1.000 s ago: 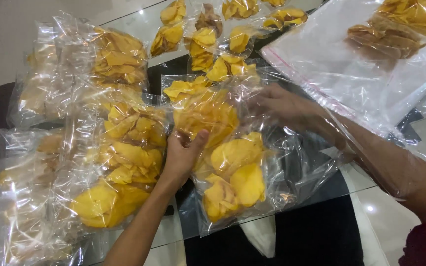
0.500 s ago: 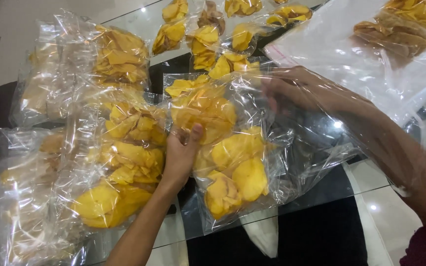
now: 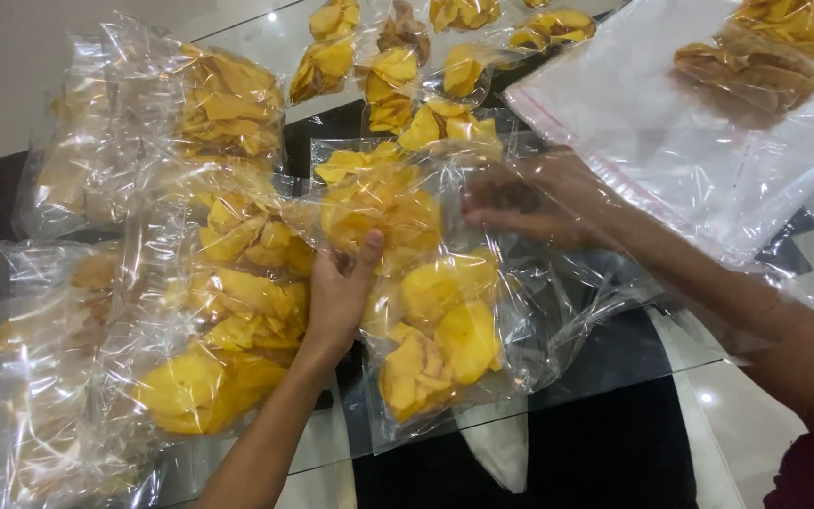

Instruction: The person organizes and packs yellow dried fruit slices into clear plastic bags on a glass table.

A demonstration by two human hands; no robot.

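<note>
A clear plastic bag of yellow chips (image 3: pixel 431 311) lies in the middle of a glass table (image 3: pixel 614 363), and both hands work on it. The left hand (image 3: pixel 341 297) presses against the bag's left edge, thumb up against the plastic and fingers curled around the side, so it grips the bag. The right hand (image 3: pixel 529 203) reaches in from the right and sits at the upper right part of the same bag, seen partly through the clear film; its fingers are bent and pinch the plastic there, though the film blurs exactly how tightly they close. To the left of the left hand lies another filled bag of chips (image 3: pixel 228 311), touching the one being held, and beyond it more filled bags (image 3: pixel 190 104) are stacked toward the table's far left. Small heaps of chips in thin wrapping (image 3: pixel 393 90) sit at the far edge. At the upper right, a large flat bag with a red strip (image 3: pixel 671 141) lies over the right forearm's far side, with darker chips (image 3: pixel 751 71) inside it.
</note>
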